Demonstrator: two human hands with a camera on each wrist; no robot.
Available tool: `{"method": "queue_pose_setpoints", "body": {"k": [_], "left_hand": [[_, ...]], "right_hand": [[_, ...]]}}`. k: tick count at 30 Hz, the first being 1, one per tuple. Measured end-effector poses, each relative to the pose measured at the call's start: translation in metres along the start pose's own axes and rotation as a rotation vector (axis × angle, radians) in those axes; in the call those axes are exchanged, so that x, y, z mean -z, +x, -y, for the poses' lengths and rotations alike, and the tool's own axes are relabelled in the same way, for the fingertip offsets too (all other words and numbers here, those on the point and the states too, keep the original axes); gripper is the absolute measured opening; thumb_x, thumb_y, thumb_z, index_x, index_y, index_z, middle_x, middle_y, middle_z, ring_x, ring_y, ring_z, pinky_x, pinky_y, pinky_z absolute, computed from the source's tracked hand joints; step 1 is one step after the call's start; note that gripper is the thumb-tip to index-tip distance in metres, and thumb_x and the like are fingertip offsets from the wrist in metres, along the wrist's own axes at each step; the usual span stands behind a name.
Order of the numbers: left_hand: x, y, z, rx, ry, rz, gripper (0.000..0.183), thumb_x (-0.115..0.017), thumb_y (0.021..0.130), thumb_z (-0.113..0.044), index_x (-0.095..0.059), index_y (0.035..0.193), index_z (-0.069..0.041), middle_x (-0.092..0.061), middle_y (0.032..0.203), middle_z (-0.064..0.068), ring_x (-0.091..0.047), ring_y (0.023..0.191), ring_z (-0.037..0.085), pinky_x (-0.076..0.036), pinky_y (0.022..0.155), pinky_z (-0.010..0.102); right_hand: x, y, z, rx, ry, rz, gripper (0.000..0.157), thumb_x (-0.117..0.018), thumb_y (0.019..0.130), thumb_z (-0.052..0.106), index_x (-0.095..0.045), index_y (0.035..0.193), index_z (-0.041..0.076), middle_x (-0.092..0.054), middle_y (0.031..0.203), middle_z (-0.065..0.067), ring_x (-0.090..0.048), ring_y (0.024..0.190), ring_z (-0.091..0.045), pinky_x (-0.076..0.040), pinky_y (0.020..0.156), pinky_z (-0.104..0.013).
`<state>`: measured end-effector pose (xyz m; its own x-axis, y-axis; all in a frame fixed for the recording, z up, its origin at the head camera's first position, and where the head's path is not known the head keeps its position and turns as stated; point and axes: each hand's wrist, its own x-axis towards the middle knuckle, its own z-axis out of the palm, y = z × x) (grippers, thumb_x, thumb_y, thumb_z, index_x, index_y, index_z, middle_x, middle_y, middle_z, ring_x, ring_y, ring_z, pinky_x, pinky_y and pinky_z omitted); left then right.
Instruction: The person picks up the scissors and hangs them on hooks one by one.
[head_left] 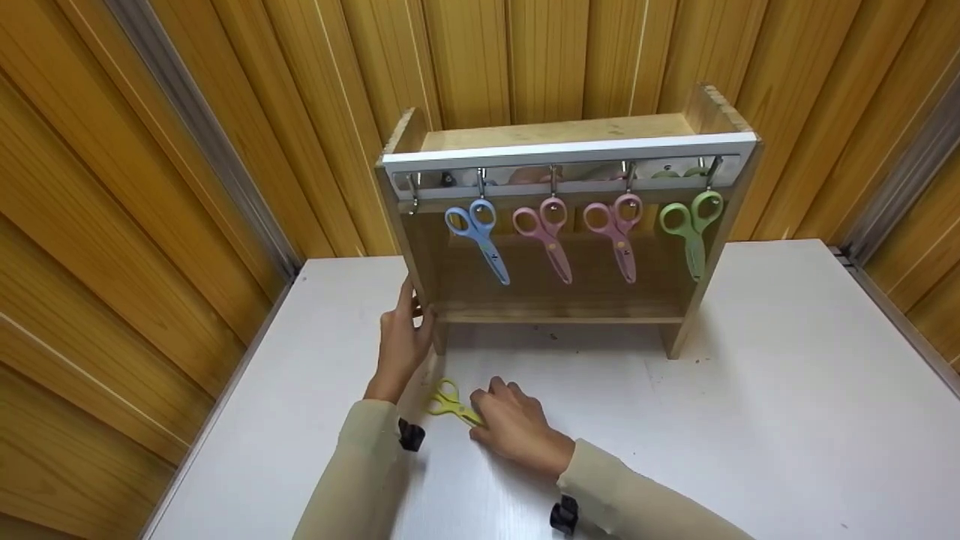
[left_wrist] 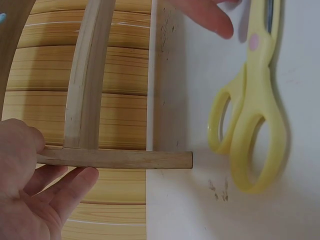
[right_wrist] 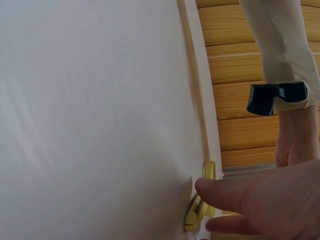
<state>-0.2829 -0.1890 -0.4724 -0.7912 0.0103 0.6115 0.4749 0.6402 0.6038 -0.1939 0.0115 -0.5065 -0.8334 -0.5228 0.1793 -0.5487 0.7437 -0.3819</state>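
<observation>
My left hand grips the lower left side panel of a small wooden rack; in the left wrist view its thumb and fingers lie on opposite faces of that panel. Yellow scissors lie on the white table before the rack, handles towards the left hand. Around their blade end is my right hand, thumb and fingers apart; a gap shows between one fingertip and the blades in the left wrist view. Blue scissors, two pink pairs and green scissors hang from the rack's hooks.
The leftmost hook on the rack's metal rail carries no scissors. Wood-patterned walls stand behind and at both sides of the table. Small dark specks mark the tabletop beneath the rack.
</observation>
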Motion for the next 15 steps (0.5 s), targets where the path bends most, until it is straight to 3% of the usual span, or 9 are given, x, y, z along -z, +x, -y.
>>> {"method": "queue_pose_setpoints", "body": {"k": [6,15], "left_hand": [[-0.0004,0.0009,0.0003,0.001,0.003,-0.003,0.066,-0.063,0.099,0.000,-0.035,0.158,-0.007,-0.066,0.128,0.027,-0.072,0.105,0.039,-0.064,0.082,0.049],[0.0010,0.0005,-0.0036,0.032,0.025,0.008,0.066,-0.063,0.099,-0.001,-0.034,0.159,-0.007,-0.066,0.130,0.025,-0.073,0.105,0.037,-0.065,0.080,0.040]], "right_hand": [[-0.0019,-0.0006,-0.0009,0.009,-0.017,-0.024,0.023,-0.082,0.082,0.021,-0.061,0.078,0.014,-0.052,0.079,-0.003,-0.047,0.068,-0.019,-0.040,0.045,-0.032],[-0.0056,-0.0017,-0.0012,0.014,-0.026,-0.058,0.017,-0.081,0.082,0.017,-0.065,0.079,0.014,-0.050,0.077,-0.001,-0.046,0.066,-0.017,-0.039,0.045,-0.030]]}}
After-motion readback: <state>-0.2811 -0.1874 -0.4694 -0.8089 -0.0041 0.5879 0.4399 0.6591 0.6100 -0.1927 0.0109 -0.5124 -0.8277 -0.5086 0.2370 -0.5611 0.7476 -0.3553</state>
